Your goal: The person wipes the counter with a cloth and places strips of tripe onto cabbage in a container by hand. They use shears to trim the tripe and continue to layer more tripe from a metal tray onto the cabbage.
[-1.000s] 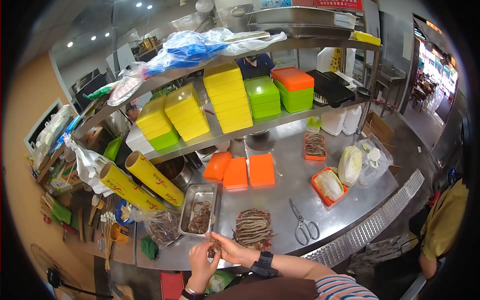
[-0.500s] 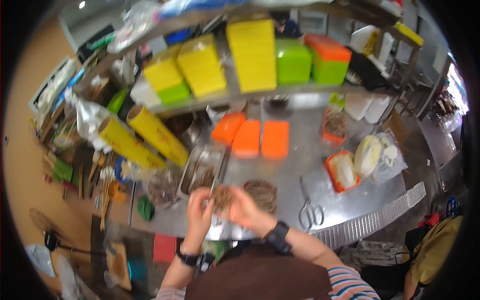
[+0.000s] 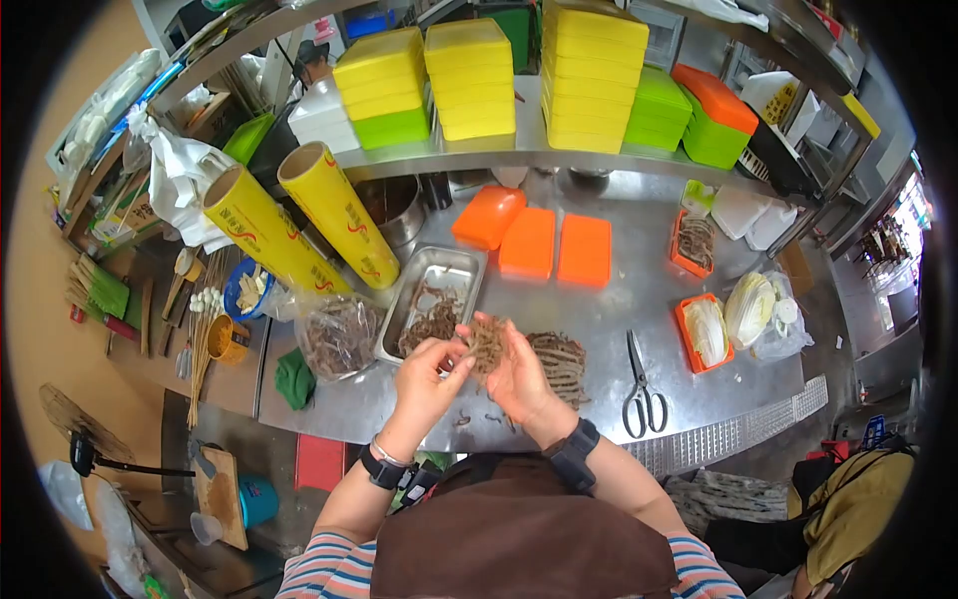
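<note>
My right hand (image 3: 526,375) holds a clump of greyish-brown stringy strips (image 3: 486,342) against its palm and fingers. At the clump's left side, the thumb and fingers of my left hand (image 3: 429,384) are pinched together on the strips. Just behind lies a metal tray (image 3: 459,266) with more brown strips (image 3: 434,321) inside. Right of my hands, a flat bundle of similar strips (image 3: 564,367) rests on the steel table. A few loose scraps (image 3: 462,419) lie in front of my hands. Black-handled scissors (image 3: 641,394) are farther right, blades pointing away.
Orange boxes (image 3: 585,250) sit behind the tray. Two yellow rolls (image 3: 342,215) lean at left, near a clear bag of brown strips (image 3: 337,334). Right stands an orange container of cabbage (image 3: 707,331). Stacked yellow boxes (image 3: 596,75) fill the shelf above (image 3: 469,157). A person (image 3: 858,509) is at lower right.
The view has shifted, and the table and its contents appear sharper. My hands appear higher and farther right in view, still holding the strips together.
</note>
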A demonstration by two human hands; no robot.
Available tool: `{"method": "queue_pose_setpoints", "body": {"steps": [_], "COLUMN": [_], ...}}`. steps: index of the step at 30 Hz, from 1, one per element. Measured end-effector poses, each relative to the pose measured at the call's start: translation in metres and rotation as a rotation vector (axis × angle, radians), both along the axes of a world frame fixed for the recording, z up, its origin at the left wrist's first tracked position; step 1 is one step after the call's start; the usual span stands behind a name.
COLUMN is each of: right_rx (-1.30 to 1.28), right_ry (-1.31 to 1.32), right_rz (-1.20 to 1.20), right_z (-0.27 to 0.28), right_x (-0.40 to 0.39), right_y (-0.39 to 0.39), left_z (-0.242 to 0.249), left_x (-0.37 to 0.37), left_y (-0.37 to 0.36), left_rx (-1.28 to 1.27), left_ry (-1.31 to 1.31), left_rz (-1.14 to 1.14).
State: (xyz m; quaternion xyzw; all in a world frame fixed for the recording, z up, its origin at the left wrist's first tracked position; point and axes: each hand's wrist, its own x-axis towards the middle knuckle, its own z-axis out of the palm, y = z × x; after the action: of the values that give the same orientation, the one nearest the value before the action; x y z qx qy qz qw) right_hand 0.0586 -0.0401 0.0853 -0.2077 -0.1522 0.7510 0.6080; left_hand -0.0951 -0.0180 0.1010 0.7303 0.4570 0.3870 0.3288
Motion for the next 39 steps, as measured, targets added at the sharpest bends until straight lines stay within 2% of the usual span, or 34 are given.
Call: {"method": "queue_pose_setpoints", "body": {"steps": [3,6,8,10,13,15,17,19,20,21,23,24,25,27,29,31,33,37,39], "right_rx": [0.020,-0.001,-0.012,-0.077,-0.081,-0.053,-0.020,0.501,0.609,0.614,0.562,0.381,0.378,0.425,0.460,0.536,0.539,0.546,0.597], "right_ry": [-0.113,-0.110,-0.125,-0.326,-0.387,-0.463,-0.541,-0.962,-1.806,-1.796,-1.602,-1.356,-1.355,-0.862,-0.917,-0.907,-0.952,-1.018,-1.150], "right_rz": [-0.008,0.023,0.033,0.073,0.150,0.142,0.137,0.023,0.113,0.108,-0.040,0.011,0.022,-0.152,-0.170,-0.170,-0.098,-0.238,-0.420], "right_z": [-0.001,0.005,0.001,-0.007,-0.024,-0.019,-0.031,-0.071,-0.017,-0.017,-0.015,-0.016,-0.007,0.023,0.040,0.043,0.045,0.038,0.038], "right_x": [-0.008,-0.010,-0.015,-0.017,-0.020,-0.023,-0.028,-0.034,-0.027,-0.026,-0.022,-0.020,-0.023,-0.030,-0.039,-0.046,-0.043,-0.046,-0.046], "right_y": [0.011,0.021,0.025,0.028,0.037,0.048,0.065,0.091,0.075,0.079,0.090,0.093,0.092,0.080,0.066,0.053,0.045,0.035,0.032], "left_z": [-0.001,0.005,0.014,0.033,0.060,0.083,0.101,0.112,0.121,0.128,0.130,0.129,0.126,0.119,0.115,0.113,0.109,0.103,0.102], "left_x": [-0.008,-0.027,-0.042,-0.049,-0.060,-0.066,-0.072,-0.078,-0.081,-0.085,-0.090,-0.092,-0.094,-0.096,-0.096,-0.090,-0.086,-0.076,-0.070], "left_y": [0.014,0.028,0.045,0.060,0.077,0.079,0.082,0.085,0.086,0.086,0.087,0.086,0.085,0.083,0.078,0.072,0.067,0.060,0.056], "left_rx": [0.011,-0.177,-0.084,-0.053,0.033,0.004,0.140,0.185,0.227,0.269,0.236,0.214,0.190,0.130,0.074,-0.001,-0.028,-0.062,-0.064], "left_ry": [-0.006,-0.200,-0.142,-0.073,0.019,0.000,-0.070,-0.075,-0.002,0.077,0.077,0.047,0.018,-0.036,-0.087,-0.277,-0.291,-0.228,-0.199], "left_rz": [-0.061,-0.080,-0.130,-0.166,-0.189,-0.188,-0.163,-0.160,-0.155,-0.154,-0.168,-0.174,-0.184,-0.183,-0.185,-0.188,-0.191,-0.172,-0.167]}}
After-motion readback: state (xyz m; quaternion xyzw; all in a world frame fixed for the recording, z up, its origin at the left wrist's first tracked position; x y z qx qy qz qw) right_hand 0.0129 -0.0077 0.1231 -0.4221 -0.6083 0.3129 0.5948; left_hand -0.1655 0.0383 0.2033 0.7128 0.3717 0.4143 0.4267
